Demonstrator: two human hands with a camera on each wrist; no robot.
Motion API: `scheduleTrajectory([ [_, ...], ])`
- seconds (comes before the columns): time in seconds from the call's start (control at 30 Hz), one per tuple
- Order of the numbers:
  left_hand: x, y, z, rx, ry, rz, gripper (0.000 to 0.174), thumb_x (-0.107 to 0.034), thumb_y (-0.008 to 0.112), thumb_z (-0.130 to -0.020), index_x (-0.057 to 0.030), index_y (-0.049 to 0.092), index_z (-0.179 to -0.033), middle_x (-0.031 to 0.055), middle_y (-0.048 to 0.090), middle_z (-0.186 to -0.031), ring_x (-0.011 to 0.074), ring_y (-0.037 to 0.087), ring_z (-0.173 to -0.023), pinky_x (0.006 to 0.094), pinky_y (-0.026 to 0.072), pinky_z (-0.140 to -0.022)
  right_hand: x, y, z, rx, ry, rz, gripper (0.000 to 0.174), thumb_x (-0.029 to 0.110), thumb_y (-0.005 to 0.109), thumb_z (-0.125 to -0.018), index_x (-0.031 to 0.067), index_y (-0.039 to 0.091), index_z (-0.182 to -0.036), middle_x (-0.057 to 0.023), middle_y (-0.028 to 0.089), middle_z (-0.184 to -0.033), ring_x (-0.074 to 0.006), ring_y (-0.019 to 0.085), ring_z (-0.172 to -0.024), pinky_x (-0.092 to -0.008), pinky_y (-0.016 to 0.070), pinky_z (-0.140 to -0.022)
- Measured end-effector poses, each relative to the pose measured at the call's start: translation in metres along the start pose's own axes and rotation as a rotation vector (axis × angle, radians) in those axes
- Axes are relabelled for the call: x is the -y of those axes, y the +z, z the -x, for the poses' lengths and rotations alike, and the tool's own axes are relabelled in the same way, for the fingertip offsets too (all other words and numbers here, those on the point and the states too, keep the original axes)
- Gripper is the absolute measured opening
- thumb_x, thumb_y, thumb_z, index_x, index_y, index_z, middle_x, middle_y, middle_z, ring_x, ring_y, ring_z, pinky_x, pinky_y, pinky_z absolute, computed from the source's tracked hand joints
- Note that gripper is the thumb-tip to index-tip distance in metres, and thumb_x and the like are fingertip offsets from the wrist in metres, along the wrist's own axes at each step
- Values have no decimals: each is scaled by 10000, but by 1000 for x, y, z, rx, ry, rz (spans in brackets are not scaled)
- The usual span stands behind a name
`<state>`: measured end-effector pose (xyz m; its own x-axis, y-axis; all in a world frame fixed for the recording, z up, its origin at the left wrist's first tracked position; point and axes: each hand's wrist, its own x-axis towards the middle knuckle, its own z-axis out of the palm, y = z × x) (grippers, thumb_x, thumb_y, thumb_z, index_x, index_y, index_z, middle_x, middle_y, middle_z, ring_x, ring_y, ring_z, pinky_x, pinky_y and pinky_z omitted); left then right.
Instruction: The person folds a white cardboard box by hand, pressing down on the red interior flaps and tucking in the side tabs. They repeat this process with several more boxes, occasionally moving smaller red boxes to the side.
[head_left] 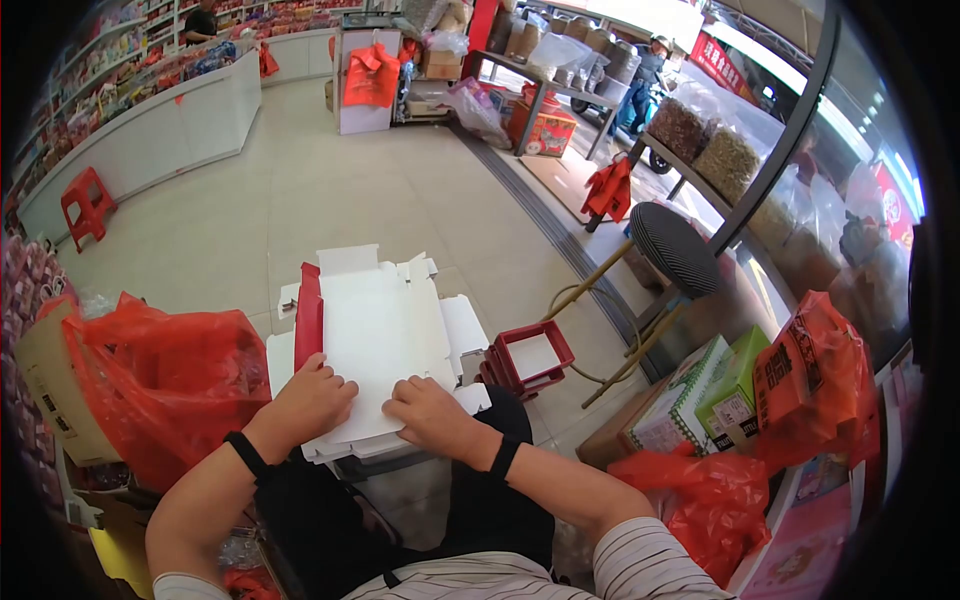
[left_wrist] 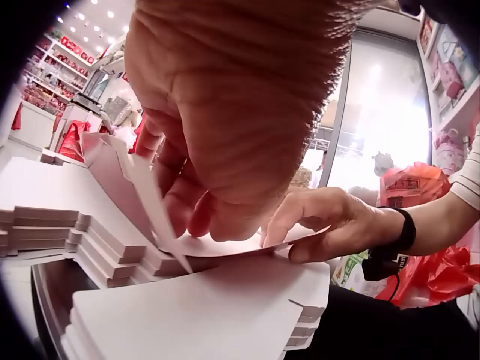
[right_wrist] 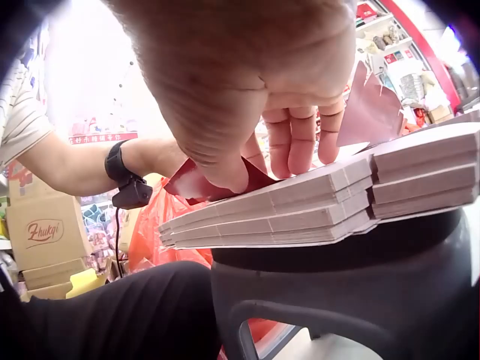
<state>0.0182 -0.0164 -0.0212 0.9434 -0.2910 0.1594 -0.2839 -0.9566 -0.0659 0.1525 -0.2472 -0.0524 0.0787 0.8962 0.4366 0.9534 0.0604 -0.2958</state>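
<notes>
A flat cardboard box blank (head_left: 385, 320), white inside and red outside, lies uppermost on a stack of blanks (right_wrist: 427, 176). A grey stool (right_wrist: 337, 292) carries the stack between the knees. Along the left side, a red flap (head_left: 309, 315) stands folded up. My left hand (head_left: 308, 400) grips the near left corner beside that flap, its fingers curled over the inside. With my right hand (head_left: 440, 418) I pinch the near edge, thumb on the red outer face (right_wrist: 210, 180) and fingers on the white inside. The palms partly hide the fingertips in both wrist views.
A red plastic bag (head_left: 180, 370) leans against a carton at left. A small red stacked container (head_left: 530, 358) and a round-seated stool (head_left: 675, 250) stand at right. Boxes (head_left: 735, 385) and more red bags (head_left: 700, 500) crowd the right side. Behind is a tiled floor (head_left: 300, 180).
</notes>
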Motion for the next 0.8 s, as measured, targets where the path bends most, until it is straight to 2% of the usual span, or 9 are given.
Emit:
scheduleTrajectory([
  [0.3, -14, -19, 11, -120, -13, -87, 113, -166, 720, -895, -80, 655, -863, 92, 627, -810, 279, 655, -879, 507, 385, -1191, -6, -3, 2, -57, -29, -53, 257, 38, 726, -724, 73, 623, -957, -109, 573, -960, -332, 587, -912, -431, 494, -810],
  [0.37, -17, -25, 17, -95, -59, -24, 104, -151, 704, -907, -73, 638, -927, 96, 603, -854, 283, 639, -924, 502, 397, -1176, -3, -4, 0, -65, -30, -56, 241, 39, 721, -715, 71, 614, -929, -112, 572, -948, -336, 590, -906, -439, 495, -801],
  [0.43, -17, -24, 22, -115, -45, -38, 122, -150, 718, -895, -72, 635, -936, 100, 601, -879, 287, 623, -939, 466, 437, -1090, 0, -2, -3, -43, -22, -23, 220, 23, 728, -723, 59, 636, -919, -107, 603, -942, -338, 613, -901, -442, 499, -805],
  [0.57, -10, -13, 32, -122, -52, -19, 157, -164, 750, -866, -70, 636, -918, 108, 610, -903, 282, 627, -900, 419, 479, -937, 6, -1, -7, -35, -58, 82, 215, 56, 746, -714, 100, 620, -884, -79, 567, -920, -287, 583, -890, -413, 474, -783],
  [0.67, -8, -6, 39, -17, -168, 51, 166, -153, 749, -854, -56, 639, -932, 122, 626, -925, 292, 648, -865, 413, 503, -884, 10, -1, -6, -47, -65, 150, 170, 50, 744, -743, 102, 625, -852, -74, 560, -895, -271, 571, -881, -402, 468, -793],
  [0.77, -31, -29, 46, 34, -279, 162, 185, -137, 742, -841, -41, 654, -971, 130, 637, -934, 301, 663, -828, 417, 519, -860, 15, -4, -3, -31, -44, 180, 163, 35, 740, -744, 93, 625, -844, -79, 559, -882, -268, 570, -880, -398, 466, -792],
  [0.8, -40, -35, 50, 148, -357, 244, 271, -127, 735, -829, -35, 671, -1076, 129, 654, -1028, 322, 669, -946, 444, 515, -923, 16, -6, -1, -26, -33, 189, 161, 35, 739, -744, 92, 624, -842, -79, 558, -880, -268, 569, -880, -398, 466, -790],
])
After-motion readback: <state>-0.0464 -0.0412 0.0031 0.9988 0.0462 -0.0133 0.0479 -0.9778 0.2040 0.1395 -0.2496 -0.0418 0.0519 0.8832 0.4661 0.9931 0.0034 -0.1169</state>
